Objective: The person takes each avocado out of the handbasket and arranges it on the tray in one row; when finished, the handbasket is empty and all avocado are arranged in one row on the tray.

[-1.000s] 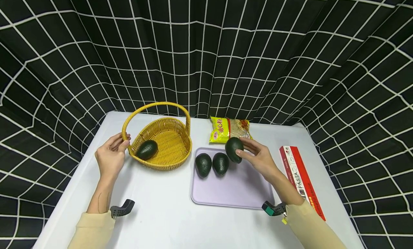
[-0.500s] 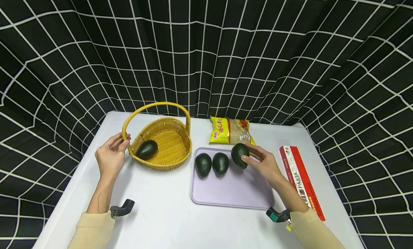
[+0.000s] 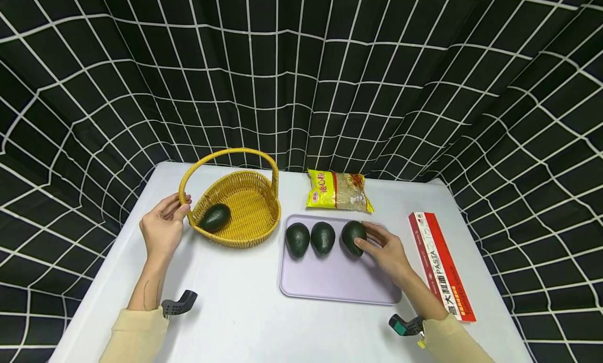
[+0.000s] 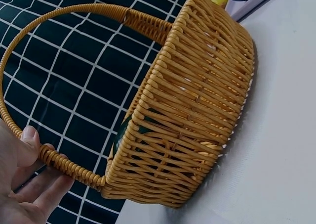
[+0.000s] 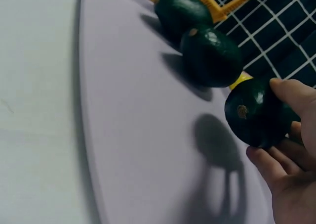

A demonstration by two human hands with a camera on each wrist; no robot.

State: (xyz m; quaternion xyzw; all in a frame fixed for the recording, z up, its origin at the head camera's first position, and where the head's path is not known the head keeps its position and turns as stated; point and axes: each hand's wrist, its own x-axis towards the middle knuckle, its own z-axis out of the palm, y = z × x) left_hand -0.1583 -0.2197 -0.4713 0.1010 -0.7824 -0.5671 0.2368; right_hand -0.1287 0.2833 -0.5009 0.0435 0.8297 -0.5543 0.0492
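Observation:
My left hand grips the left side of the handle of a yellow wicker basket, thumb and fingers round it. Inside the basket, at its left, lies a dark green avocado. Between thumb and fingers, my right hand holds another avocado close over the lilac tray; its shadow falls on the tray in the right wrist view. On the tray's left part two more avocados, one at the left and one beside it, lie side by side.
Behind the tray lies a yellow bag of pasta. A long red and white pasta box lies to the right of the tray. A black curtain with white grid lines rises at the table's back and sides.
My right hand has moved the held avocado to the right and lower over the tray, next to the other two. My left hand stays on the basket handle.

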